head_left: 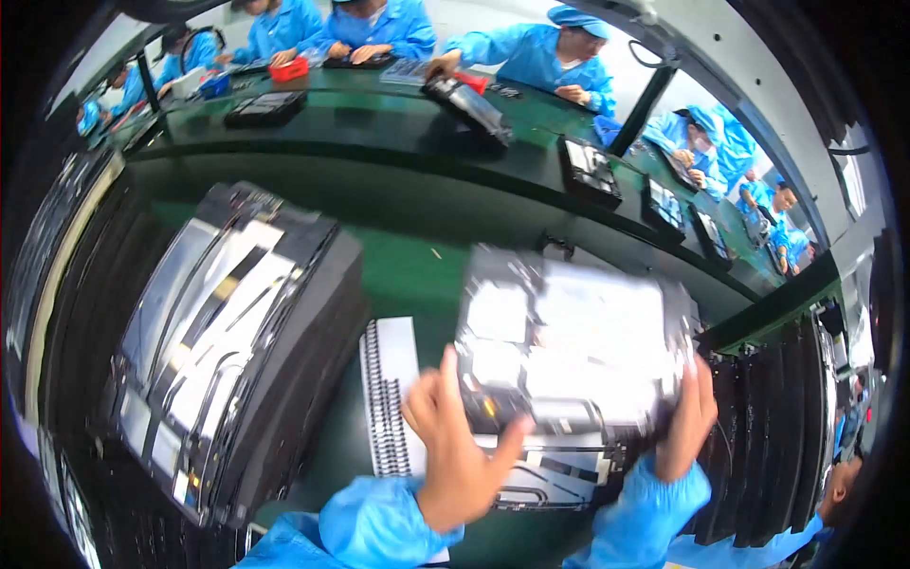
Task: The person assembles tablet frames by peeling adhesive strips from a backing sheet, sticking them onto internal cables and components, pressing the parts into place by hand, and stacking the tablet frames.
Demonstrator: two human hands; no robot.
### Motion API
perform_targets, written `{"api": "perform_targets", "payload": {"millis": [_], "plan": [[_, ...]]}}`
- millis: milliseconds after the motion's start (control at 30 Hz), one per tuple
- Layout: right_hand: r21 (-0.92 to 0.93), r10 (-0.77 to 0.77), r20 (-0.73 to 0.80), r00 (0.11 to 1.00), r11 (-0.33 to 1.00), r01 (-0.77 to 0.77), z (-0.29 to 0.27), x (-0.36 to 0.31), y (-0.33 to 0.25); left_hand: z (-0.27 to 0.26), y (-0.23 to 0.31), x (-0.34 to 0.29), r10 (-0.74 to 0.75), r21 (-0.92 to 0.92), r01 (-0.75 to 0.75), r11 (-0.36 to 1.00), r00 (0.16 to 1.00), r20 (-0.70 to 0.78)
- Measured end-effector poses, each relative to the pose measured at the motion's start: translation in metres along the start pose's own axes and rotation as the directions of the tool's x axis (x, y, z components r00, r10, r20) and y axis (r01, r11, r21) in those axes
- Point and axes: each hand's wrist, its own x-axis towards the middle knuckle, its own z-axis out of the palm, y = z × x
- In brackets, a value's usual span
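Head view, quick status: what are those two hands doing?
Left hand and right hand grip opposite edges of a blurred silvery panel. Tall tray stack at left, apart.

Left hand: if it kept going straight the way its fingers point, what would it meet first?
The left hand already grips the near-left edge of the blurred black tray panel, fingers pointing up and away. Straight on lies that panel itself; beyond it, probably the green bench top, though depth is unclear.
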Motion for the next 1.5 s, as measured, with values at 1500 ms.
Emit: {"api": "perform_targets", "payload": {"millis": [1500], "plan": [[0.108,0.310,0.144,0.940,0.939,-0.327,-0.046,-0.197,-0.042,-0.091,-0.056,-0.083,0.238,0.234,-0.394,0.889,0.833,0.499]]}}
